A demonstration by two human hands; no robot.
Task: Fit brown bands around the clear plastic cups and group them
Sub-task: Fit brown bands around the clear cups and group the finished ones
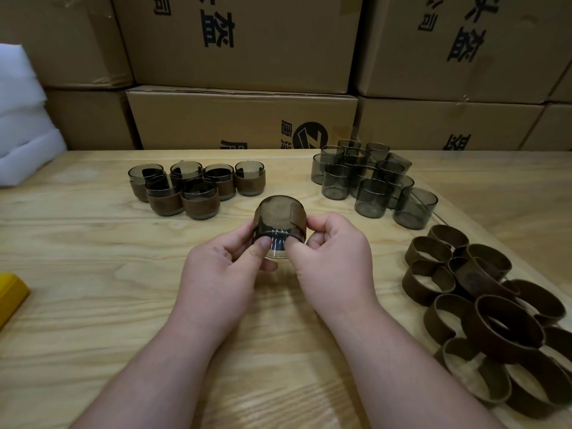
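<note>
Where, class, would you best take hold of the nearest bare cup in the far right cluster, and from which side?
Grip the bare cup across its open rim from above, fingers on the near and right walls. It stands upright at the cluster's near right corner, so those sides are free, while other cups crowd its left and far sides.

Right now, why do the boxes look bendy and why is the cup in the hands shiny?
Head view: the wide-angle lens curves the cardboard boxes and the table edge near the frame sides; overhead light glints off the rim of the held cup; the far corners look dim, the middle is sharp.
</note>
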